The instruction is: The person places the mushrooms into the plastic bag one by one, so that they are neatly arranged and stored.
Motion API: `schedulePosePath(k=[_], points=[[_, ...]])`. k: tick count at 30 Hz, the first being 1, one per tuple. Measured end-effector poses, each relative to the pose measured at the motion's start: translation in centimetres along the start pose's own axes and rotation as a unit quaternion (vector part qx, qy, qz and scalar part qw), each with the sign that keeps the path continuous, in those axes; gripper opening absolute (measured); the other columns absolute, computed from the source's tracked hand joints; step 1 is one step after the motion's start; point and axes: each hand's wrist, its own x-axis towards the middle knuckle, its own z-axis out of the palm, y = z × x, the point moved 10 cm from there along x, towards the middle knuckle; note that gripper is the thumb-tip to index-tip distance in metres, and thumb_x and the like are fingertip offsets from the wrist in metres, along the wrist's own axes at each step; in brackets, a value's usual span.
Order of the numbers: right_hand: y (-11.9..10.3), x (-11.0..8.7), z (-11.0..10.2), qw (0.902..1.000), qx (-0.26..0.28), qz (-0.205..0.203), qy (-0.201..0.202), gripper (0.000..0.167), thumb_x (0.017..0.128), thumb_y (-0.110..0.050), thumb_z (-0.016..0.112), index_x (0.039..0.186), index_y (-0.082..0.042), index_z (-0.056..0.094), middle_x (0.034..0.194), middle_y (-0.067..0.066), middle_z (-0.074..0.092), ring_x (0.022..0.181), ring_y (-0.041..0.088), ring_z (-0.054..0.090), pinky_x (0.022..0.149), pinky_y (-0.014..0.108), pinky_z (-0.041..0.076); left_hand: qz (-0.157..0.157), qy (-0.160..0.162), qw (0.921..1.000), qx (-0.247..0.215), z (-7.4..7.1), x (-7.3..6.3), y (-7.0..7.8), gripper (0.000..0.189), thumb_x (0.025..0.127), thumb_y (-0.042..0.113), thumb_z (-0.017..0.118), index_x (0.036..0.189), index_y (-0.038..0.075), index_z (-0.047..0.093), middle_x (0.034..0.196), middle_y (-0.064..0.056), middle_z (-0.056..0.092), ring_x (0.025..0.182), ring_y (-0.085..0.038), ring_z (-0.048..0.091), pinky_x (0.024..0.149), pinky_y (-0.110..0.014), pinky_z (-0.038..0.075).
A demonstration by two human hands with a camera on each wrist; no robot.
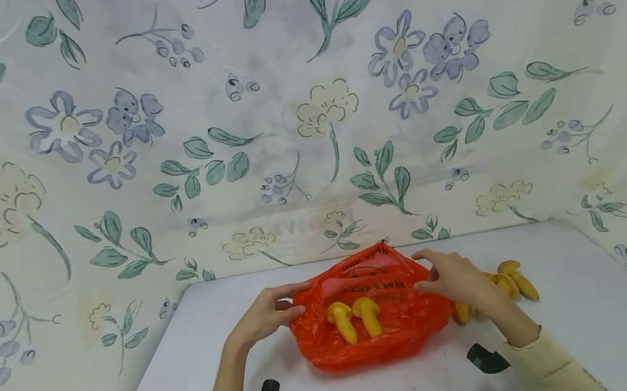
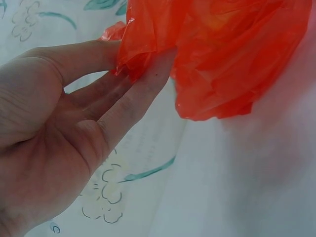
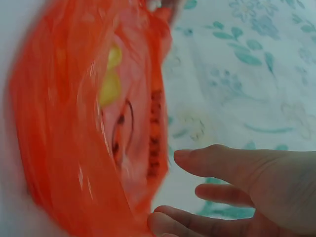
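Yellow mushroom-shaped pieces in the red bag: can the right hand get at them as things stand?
Probably yes: the red bag gapes open, the yellow pieces show uncovered inside, and the right hand is beside the opening with nothing visible blocking it.

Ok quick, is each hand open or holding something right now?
Left hand: holding the red bag by its edge, between thumb and fingers.
Right hand: open at the bag's other side, holding nothing.
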Motion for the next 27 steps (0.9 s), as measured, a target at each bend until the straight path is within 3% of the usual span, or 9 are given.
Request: schedulePosePath(k=[5, 11, 27], points=[[2.9, -0.9, -2.1, 0.9995, 0.000, 0.032, 0.006, 0.060, 0.090, -0.030, 0.070, 0.142, -0.012, 0.046, 0.089, 0.007, 0.065, 0.066, 0.018, 0.055, 0.056, 0.027, 0.052, -0.003, 0.000, 1.0000, 0.003, 0.1, 0.0, 0.0, 0.046, 0.094, 0.013, 0.064, 0.139, 0.012, 0.056, 0.132, -0.017, 0.062, 0.095, -0.023, 0.069, 0.073, -0.031, 0.061], [5.3, -2.2, -4.0, 0.9994, -0.007, 0.028, 0.019, 0.058, 0.092, -0.033, 0.067, 0.140, -0.008, 0.047, 0.093, 0.010, 0.067, 0.069, 0.017, 0.057, 0.060, 0.028, 0.053, -0.004, -0.004, 1.0000, 0.002, 0.3, 0.0, -0.1, 0.046, 0.095, 0.013, 0.063, 0.140, 0.009, 0.054, 0.131, -0.019, 0.062, 0.094, -0.021, 0.069, 0.074, -0.031, 0.061], [9.7, -3.7, -5.6, 0.9962, -0.055, 0.065, 0.014, 0.067, 0.090, -0.042, 0.067, 0.139, 0.000, 0.046, 0.105, 0.023, 0.068, 0.080, 0.023, 0.062, 0.071, 0.041, 0.058, -0.005, 0.002, 1.0000, 0.008, 0.2, -0.2, 0.1, 0.046, 0.095, 0.014, 0.064, 0.139, 0.009, 0.055, 0.133, -0.019, 0.061, 0.096, -0.023, 0.069, 0.074, -0.031, 0.061]])
